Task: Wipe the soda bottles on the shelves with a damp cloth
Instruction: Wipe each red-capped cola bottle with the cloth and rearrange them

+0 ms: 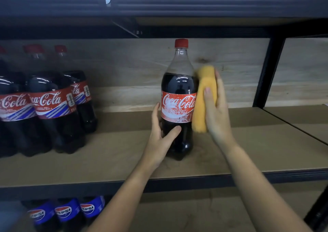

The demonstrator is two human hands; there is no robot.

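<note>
Leftmost, we see a cluster of Coca-Cola bottles (48, 107) standing together on the shelf (257, 153), red caps up, their labels blurred. Below them, on the lower shelf (177, 210), we make out three Pepsi bottles (65, 212) in a row with blue labels facing us.

Moving toward the middle, our left hand (159, 137) reaches in from below and holds the lower body of a single Coca-Cola bottle (179, 97): the thumb lies across the dark front below the label, and the fingers curl round its left side. That bottle stands upright on the shelf, well apart from the cluster, with its red cap (181, 43) on and the red label toward us.

Just right of it, we see the yellow cloth (204, 98), folded into a long pad and pressed against the bottle's right side, running from about the shoulder down past the label. Our right hand (217, 111) grips the cloth, thumb on its front and fingers wrapped behind.

Farther right, a black upright post (266, 72) divides the shelf from the next bay.
</note>
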